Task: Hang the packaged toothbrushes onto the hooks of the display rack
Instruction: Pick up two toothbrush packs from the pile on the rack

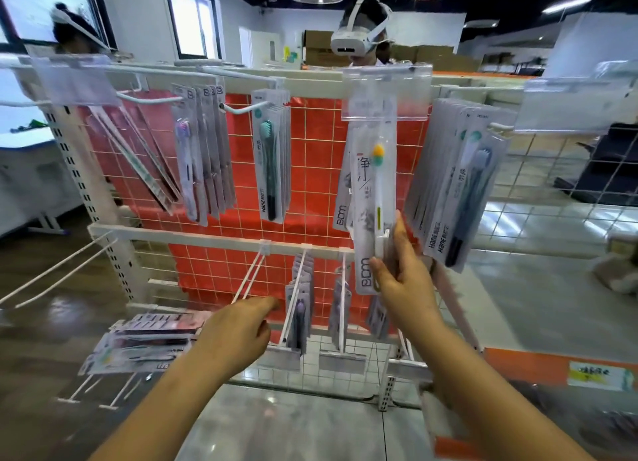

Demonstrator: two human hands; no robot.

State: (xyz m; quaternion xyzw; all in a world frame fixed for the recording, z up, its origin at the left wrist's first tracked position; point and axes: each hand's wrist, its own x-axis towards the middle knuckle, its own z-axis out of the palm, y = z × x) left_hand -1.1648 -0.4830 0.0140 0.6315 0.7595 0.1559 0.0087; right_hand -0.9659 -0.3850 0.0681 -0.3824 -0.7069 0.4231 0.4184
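the packaged toothbrush (374, 198) with the yellow and green head hangs upright in front of the display rack (214, 234), its top tucked behind the clear price tag holder (386, 92) at the end of an upper hook. the right hand (402, 270) pinches the lower end of the pack between thumb and fingers, so the step in hand looks like threading this one onto the hook. whether the hang hole is already over the hook tip cannot be told, since the tag holder hides it.

the left hand (241, 326) hovers low, fingers loosely curled and holding nothing, just beside a bare lower hook (250, 276) and near the pile of packs (145, 343) lying on the hooks at lower left. other packs already hang to either side, a teal one (271, 156) to the left and a thick row (455, 184) to the right.

the next move probably calls for sliding the pack back along the hook toward the red grid, letting go once it swings free, while the left hand fetches another pack from the pile.
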